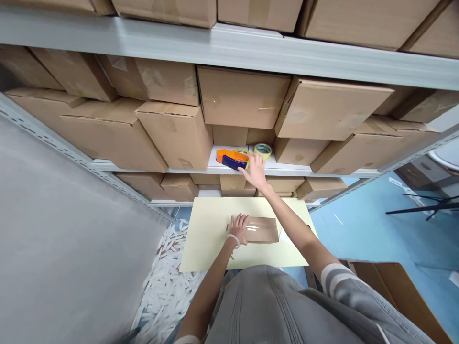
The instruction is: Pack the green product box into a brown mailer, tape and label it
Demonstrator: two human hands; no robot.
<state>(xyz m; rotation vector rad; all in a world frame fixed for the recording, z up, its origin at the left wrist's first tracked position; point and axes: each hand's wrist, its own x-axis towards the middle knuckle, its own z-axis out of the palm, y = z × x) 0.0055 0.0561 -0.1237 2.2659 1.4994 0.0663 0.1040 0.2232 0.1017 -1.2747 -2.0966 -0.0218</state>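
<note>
My right hand (256, 171) reaches to the shelf, its fingers closed round the right end of an orange and dark-blue tape dispenser (231, 158). The dispenser lies close to the shelf's front edge, with a yellowish tape roll in it partly visible. Just right of my fingers sits a separate roll of tape (263, 151). Below, my left hand (239, 228) lies with spread fingers over the left end of a small cardboard box (263, 230). A shiny strip shows along the top of this box, which rests on a pale yellow board (211, 248).
Larger cardboard boxes (247, 98) fill the grey metal shelves (229, 45) ahead. White paper strips (161, 282) cover the floor at left, beside a grey wall (71, 229). An open carton (398, 291) stands at lower right, and black legs (416, 210) of some furniture stand beyond.
</note>
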